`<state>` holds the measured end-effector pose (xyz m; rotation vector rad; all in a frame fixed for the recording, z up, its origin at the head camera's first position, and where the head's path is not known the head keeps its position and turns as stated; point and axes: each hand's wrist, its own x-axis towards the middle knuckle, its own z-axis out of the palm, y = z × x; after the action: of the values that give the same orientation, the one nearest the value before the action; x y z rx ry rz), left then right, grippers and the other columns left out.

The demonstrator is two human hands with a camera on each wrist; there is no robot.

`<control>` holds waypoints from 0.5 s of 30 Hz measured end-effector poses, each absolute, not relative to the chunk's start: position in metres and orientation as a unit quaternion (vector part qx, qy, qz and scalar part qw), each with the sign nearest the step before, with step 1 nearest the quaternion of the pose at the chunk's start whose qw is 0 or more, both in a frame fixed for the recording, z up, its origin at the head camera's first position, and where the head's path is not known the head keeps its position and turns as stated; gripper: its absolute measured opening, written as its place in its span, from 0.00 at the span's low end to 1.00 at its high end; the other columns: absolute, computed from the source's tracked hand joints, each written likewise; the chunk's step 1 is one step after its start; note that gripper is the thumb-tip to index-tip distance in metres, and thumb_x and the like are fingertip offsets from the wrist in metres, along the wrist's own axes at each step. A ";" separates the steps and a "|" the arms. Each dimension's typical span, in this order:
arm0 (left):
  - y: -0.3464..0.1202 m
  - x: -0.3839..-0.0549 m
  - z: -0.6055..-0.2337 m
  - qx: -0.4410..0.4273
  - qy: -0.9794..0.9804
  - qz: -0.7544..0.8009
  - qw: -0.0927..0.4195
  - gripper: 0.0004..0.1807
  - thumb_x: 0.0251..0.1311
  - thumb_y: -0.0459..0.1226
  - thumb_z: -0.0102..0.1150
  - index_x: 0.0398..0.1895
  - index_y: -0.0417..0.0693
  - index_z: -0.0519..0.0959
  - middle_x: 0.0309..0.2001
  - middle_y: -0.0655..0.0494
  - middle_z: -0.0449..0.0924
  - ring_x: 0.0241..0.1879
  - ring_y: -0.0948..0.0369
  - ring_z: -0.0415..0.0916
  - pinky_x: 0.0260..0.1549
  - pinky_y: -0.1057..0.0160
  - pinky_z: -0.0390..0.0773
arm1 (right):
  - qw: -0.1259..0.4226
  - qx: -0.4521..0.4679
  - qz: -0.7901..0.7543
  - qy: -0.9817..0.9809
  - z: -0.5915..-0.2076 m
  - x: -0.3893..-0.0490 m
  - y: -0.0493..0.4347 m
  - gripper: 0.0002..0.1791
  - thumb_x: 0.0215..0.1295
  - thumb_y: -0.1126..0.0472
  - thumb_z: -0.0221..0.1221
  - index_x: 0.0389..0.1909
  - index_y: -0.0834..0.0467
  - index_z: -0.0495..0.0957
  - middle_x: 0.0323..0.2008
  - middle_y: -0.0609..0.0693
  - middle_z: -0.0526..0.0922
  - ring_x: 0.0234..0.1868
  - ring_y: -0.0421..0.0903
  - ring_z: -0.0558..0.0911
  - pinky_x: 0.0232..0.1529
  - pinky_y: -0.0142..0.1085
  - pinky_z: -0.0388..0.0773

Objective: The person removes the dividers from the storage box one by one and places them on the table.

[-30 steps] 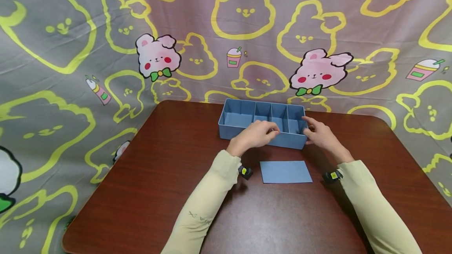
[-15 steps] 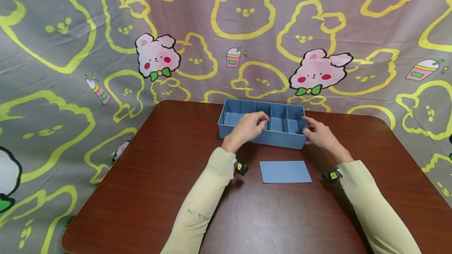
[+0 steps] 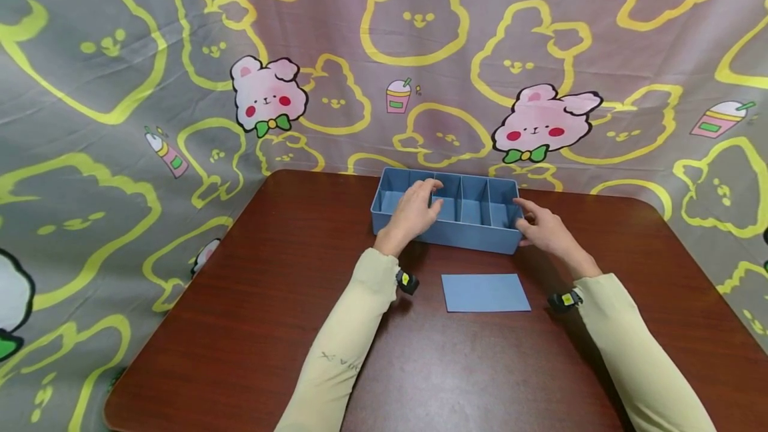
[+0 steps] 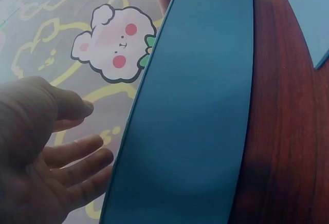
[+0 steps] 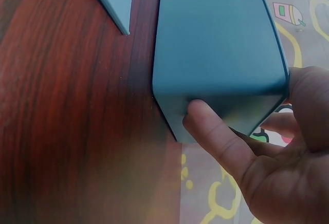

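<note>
Right hand [image 3: 543,230] grips blue divided box [image 3: 474,235] at its end; left hand [image 3: 414,211] fingers [image 4: 77,154] loose, over its compartments.

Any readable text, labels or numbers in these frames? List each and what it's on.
No printed text can be read.
Left sleeve: faint dark marks, maybe letters, too small to read.
Blue box: bare, no label in any view.
Blue sheet: blank.
Backdrop: only rabbit and drink-cup drawings, no words.
Wrist cameras: a yellow patch on each, no text legible.
</note>
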<state>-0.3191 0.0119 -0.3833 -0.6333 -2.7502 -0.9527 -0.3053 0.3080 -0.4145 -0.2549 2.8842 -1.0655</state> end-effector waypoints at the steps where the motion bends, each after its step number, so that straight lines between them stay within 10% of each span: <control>1: 0.012 -0.320 -0.384 -0.208 -0.921 -0.319 0.083 0.21 0.72 0.43 0.52 0.65 0.51 0.70 0.60 0.51 0.74 0.56 0.57 0.74 0.54 0.58 0.76 | 0.028 -0.083 -0.346 0.934 -0.415 -0.305 0.308 0.33 0.72 0.63 0.48 0.75 0.60 0.53 0.55 0.73 0.73 0.33 0.50 0.87 0.38 0.45 0.85; 15: 0.010 -0.329 -0.395 -0.154 -0.918 -0.352 0.099 0.24 0.71 0.41 0.52 0.69 0.52 0.66 0.66 0.47 0.67 0.55 0.51 0.73 0.52 0.52 0.75 | 0.021 -0.082 -0.347 0.934 -0.416 -0.306 0.306 0.32 0.71 0.62 0.48 0.75 0.59 0.54 0.55 0.72 0.74 0.33 0.52 0.87 0.37 0.44 0.85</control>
<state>-0.3287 0.0104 -0.3950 -0.4550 -2.7139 -1.0417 -0.3056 0.3065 -0.4163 -0.2543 2.8960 -1.0769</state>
